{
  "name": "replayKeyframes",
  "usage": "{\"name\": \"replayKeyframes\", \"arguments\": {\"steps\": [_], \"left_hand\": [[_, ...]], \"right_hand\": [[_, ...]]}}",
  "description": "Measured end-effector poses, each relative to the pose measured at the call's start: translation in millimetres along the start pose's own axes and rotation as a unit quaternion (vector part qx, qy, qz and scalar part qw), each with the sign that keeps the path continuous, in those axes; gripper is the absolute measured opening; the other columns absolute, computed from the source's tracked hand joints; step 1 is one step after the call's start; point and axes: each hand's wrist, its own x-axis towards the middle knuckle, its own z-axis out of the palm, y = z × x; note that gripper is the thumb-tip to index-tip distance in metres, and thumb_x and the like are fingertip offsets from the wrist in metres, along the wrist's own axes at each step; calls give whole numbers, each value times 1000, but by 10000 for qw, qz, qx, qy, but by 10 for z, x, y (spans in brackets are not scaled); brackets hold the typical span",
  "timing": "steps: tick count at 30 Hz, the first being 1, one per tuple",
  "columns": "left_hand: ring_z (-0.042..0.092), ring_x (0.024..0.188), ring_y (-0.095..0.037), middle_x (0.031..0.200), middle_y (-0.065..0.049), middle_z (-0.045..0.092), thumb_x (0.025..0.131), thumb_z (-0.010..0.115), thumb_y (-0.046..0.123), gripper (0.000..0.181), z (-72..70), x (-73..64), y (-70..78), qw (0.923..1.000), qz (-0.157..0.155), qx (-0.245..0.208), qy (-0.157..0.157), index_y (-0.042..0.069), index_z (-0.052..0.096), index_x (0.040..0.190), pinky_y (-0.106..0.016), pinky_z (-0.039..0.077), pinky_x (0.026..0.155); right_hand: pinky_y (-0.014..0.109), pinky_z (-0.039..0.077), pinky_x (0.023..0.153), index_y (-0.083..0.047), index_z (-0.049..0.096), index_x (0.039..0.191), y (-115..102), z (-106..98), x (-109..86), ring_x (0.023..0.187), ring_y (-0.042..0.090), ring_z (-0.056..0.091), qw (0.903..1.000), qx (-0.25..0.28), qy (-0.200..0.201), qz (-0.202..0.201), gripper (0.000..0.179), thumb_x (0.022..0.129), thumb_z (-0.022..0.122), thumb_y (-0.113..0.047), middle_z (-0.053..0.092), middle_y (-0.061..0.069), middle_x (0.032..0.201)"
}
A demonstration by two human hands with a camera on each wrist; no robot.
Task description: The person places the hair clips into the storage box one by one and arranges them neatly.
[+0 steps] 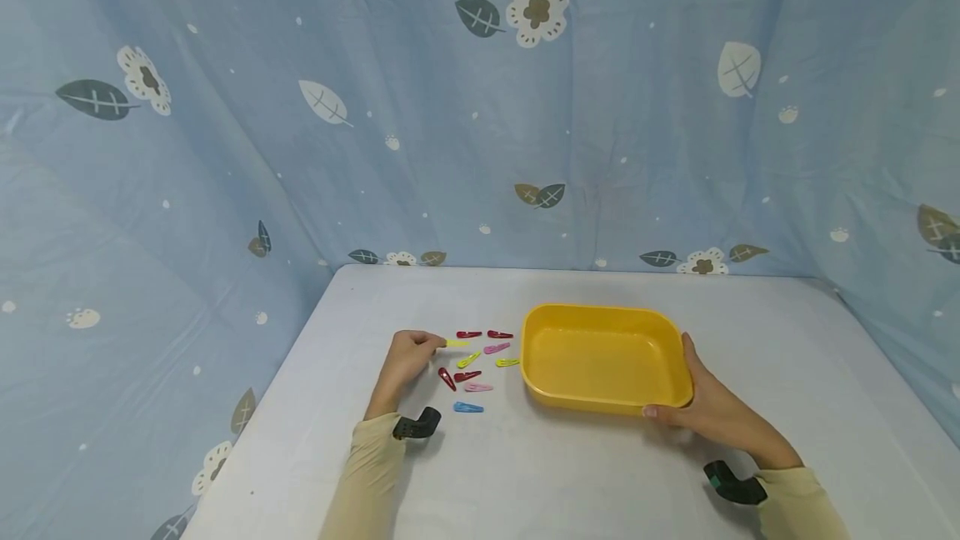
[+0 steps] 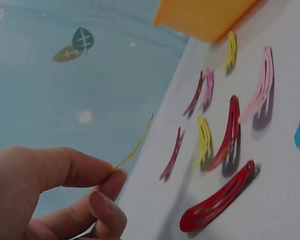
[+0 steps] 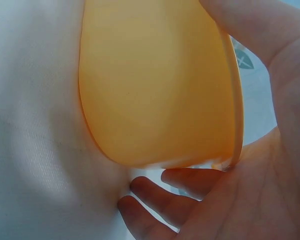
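My left hand (image 1: 410, 355) pinches a yellow hair clip (image 2: 138, 145) between thumb and fingertips, lifted above the white tabletop in the left wrist view. Beside that hand lie several loose snap clips: a dark red clip (image 2: 217, 200) closest, another yellow clip (image 1: 468, 360), a pink clip (image 1: 478, 387) and a blue clip (image 1: 468, 407). On the right, my right hand (image 1: 705, 402) holds the near right corner of a yellow plastic tray (image 1: 600, 361). Its thumb lies at the front rim, with the fingers along the right side. Nothing lies inside the tray.
The white table (image 1: 570, 473) ends at the back against a blue curtain (image 1: 645, 123) with leaf and flower prints. A yellow clip (image 1: 507, 362) lies right by the tray's left side. Black wrist cameras are strapped to both wrists.
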Motion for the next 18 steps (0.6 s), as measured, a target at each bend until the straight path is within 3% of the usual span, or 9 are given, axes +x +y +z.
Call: {"name": "replayKeyframes", "arguments": {"steps": [8, 18], "left_hand": [[57, 95, -24, 108, -12, 71, 94, 69, 30, 30, 32, -29, 47, 9996, -100, -266, 93, 5, 80, 104, -31, 43, 77], [56, 104, -27, 109, -12, 69, 92, 72, 27, 27, 133, -113, 170, 9960, -55, -876, 183, 3, 80, 100, -40, 44, 91]], "right_hand": [[76, 33, 109, 2, -26, 158, -31, 19, -2, 143, 53, 36, 9998, 10, -67, 197, 137, 85, 82, -41, 10, 40, 165], [75, 35, 109, 3, -25, 158, -35, 31, -9, 144, 54, 36, 9995, -103, -43, 307, 137, 85, 82, -43, 9, 40, 165]]}}
